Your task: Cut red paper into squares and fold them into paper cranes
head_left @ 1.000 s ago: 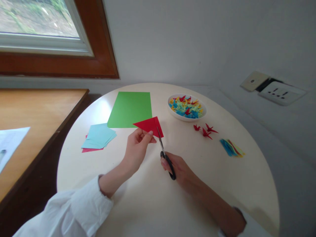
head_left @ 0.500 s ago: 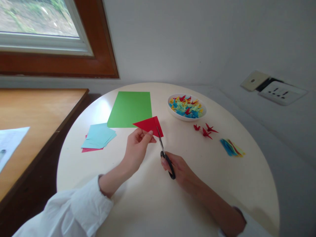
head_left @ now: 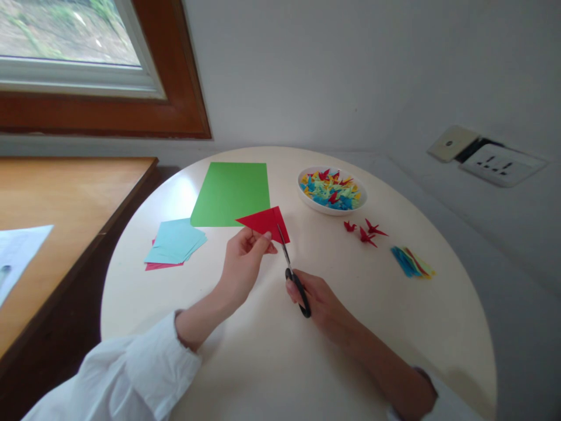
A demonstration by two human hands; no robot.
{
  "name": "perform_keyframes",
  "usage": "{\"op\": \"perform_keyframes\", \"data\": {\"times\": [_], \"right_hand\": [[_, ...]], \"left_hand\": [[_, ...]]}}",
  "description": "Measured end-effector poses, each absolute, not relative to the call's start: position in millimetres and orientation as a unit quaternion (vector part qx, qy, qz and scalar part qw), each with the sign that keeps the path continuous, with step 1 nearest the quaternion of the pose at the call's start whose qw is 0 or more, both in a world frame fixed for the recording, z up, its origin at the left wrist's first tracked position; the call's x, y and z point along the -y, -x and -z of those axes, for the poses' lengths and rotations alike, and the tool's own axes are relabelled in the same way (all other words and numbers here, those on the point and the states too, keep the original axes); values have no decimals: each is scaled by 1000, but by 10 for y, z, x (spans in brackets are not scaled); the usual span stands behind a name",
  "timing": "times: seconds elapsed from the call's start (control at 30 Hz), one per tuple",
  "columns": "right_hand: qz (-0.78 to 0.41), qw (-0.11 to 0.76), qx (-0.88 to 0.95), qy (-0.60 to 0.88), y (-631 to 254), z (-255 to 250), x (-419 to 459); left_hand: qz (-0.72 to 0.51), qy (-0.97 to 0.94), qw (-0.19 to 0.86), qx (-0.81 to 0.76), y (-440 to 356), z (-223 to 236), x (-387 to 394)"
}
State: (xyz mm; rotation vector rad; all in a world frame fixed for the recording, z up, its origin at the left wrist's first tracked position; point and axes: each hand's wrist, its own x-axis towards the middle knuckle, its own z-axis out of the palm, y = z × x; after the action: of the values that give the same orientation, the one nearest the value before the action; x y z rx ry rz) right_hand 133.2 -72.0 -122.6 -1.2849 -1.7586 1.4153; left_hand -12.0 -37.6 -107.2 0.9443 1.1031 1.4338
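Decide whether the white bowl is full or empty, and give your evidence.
Full, or nearly: the white bowl holds a heap of small folded paper shapes in several colors, hiding its bottom.

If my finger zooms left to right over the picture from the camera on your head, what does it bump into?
White paper sheet → light blue paper squares → red paper triangle → white bowl of paper cranes → colorful paper strips → wall socket.

On the tabletop (head_left: 263, 362), small square sheets (head_left: 175, 241) lie toward the left edge, the bowl (head_left: 332, 210) toward the far edge.
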Motion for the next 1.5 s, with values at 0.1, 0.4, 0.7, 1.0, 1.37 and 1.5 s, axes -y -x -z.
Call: {"op": "perform_keyframes", "data": {"times": [0.1,0.4,0.7,1.0,1.37,1.5], "right_hand": [[-527,270,651,476,-1336,1235,722],[-524,269,648,482,-1331,1240,723],[-530,270,644,480,-1327,1241,724],[-530,269,646,479,-1328,1245,723],[-531,274,642,480,-1325,1221,725],[-531,279,642,477,-1320,1219,724]], "left_hand": [[-598,-397,523,-460,121,1083,376],[-599,-396,524,-458,129,1083,379],[-599,-395,522,-461,120,1080,372],[-593,-402,512,-473,129,1090,376],[-592,-398,510,-481,128,1080,370],[-591,-402,514,-474,131,1092,367]]}}
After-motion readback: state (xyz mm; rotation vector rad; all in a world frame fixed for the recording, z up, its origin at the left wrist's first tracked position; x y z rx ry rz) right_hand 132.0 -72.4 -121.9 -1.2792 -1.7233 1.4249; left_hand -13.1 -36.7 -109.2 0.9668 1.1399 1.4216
